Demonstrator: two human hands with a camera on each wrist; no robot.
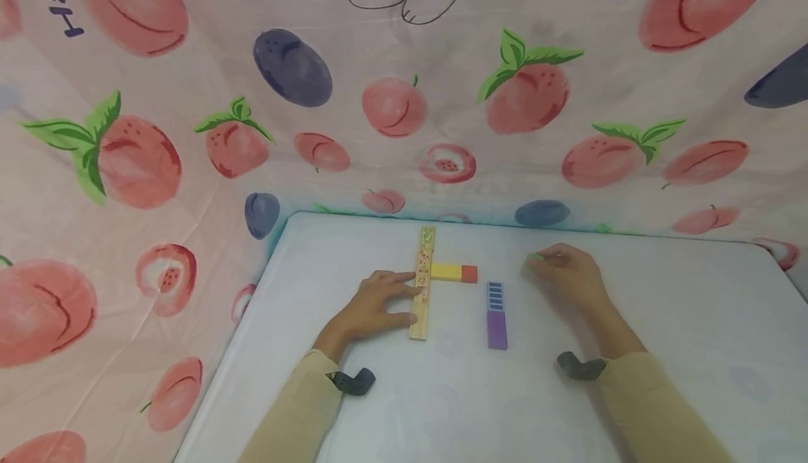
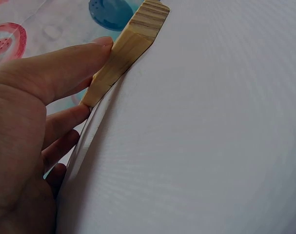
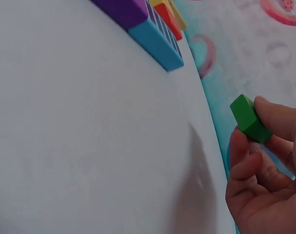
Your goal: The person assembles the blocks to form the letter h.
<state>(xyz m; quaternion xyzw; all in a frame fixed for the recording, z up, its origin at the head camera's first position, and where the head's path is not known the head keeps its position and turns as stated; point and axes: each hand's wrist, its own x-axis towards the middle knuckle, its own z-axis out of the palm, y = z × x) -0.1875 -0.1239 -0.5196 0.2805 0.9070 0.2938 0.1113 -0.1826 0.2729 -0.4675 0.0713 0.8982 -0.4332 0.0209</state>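
Observation:
My left hand touches the left side of a long, narrow row of plain and printed wooden blocks, with its fingers spread along it. In the left wrist view the thumb lies against the side of the light wooden blocks. Off to the right, my right hand pinches a small green block between thumb and fingers, held up over the table. A yellow block and a red block extend rightward from the wooden row. Between the hands lie a purple block and a light-blue block with dark bars, end to end.
The blocks lie on a white table. Behind it and to its left hangs a fruit-printed cloth, meeting the far edge. Dark wrist devices, the left one and the right one, sit at the sleeve cuffs.

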